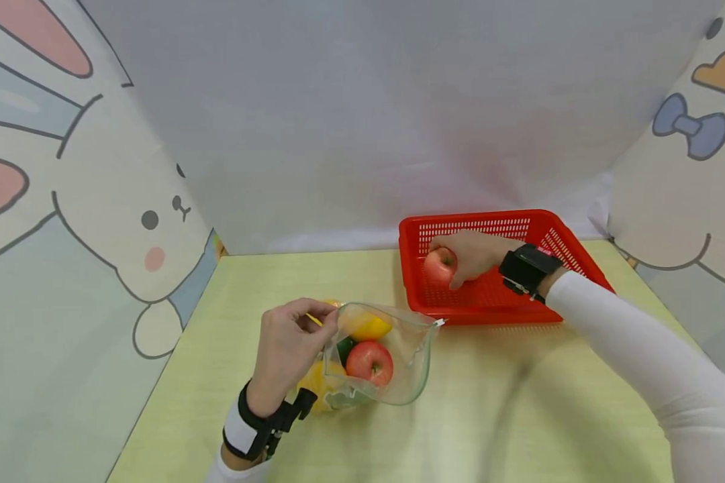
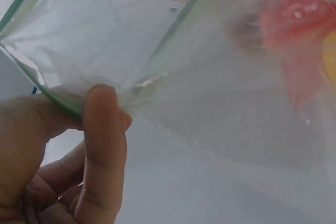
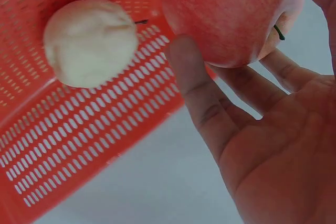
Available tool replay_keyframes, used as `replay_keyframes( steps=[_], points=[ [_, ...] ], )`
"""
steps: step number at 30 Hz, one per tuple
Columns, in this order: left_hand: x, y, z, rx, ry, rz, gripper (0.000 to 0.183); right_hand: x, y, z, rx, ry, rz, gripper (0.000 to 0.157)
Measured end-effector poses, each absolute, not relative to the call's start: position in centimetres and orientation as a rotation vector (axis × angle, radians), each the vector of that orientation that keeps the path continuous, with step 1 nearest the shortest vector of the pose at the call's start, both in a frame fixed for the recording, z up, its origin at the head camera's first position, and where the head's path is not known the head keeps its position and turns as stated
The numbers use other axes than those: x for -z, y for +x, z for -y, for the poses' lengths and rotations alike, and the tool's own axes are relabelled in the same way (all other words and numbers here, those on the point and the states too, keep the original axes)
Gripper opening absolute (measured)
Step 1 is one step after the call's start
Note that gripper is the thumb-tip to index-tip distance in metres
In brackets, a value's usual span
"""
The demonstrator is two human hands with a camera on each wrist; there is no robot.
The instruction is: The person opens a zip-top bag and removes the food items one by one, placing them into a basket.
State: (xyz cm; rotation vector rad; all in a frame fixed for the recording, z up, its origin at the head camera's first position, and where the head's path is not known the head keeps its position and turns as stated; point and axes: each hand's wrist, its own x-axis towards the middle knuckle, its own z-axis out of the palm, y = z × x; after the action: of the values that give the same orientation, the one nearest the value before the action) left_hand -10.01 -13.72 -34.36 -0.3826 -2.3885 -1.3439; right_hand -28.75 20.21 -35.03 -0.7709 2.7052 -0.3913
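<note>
My left hand [image 1: 290, 345] pinches the rim of a clear zip bag [image 1: 412, 355] between thumb and fingertips; the left wrist view shows the green-edged mouth held apart. Inside the bag lie a red apple [image 1: 370, 363], a yellow fruit [image 1: 371, 327], more yellow shapes and a dark green one, partly hidden. Over at the red basket [image 1: 483, 315], my right hand [image 1: 474, 253] grips another red apple [image 3: 226, 14], its fingers curled round the side. A pale, pear-like fruit [image 3: 92, 43] sits in the basket near that hand; the head view does not show it.
The basket has slotted walls and stands at the back right of the pale yellow-green table [image 1: 266, 282]. A grey-white wall [image 1: 314, 147] rises behind it. Panels with cartoon drawings [image 1: 151, 255] flank both sides.
</note>
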Motion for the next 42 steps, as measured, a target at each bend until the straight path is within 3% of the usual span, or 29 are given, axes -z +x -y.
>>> replay_keyframes(
  steps=[12,20,27,33,38,42],
  points=[
    [34.2,-10.0,13.7,1.336,-0.388,2.393,0.005,38.3,-30.3,-18.3,0.322,-0.608,-2.613,0.073],
    [34.2,-10.0,13.7,1.346,-0.394,2.383,0.006,37.3,-28.9,-18.1,0.192,-0.818,-2.756,0.063],
    [34.2,-10.0,13.7,1.356,-0.387,2.376,0.006,33.9,-24.6,-17.5,0.345,-1.02,-2.954,0.061],
    [34.2,-10.0,13.7,1.367,-0.38,2.375,0.006,31.2,-19.0,-15.7,0.414,-1.436,-3.099,0.042],
    [34.2,-10.1,13.6,1.358,-0.374,2.38,0.007,31.1,-14.7,-14.3,0.339,-1.904,-3.027,0.038],
    [34.2,-10.0,13.6,1.363,-0.37,2.385,0.007,32.6,-12.7,-12.7,0.223,-1.96,-2.851,0.038]
  ],
)
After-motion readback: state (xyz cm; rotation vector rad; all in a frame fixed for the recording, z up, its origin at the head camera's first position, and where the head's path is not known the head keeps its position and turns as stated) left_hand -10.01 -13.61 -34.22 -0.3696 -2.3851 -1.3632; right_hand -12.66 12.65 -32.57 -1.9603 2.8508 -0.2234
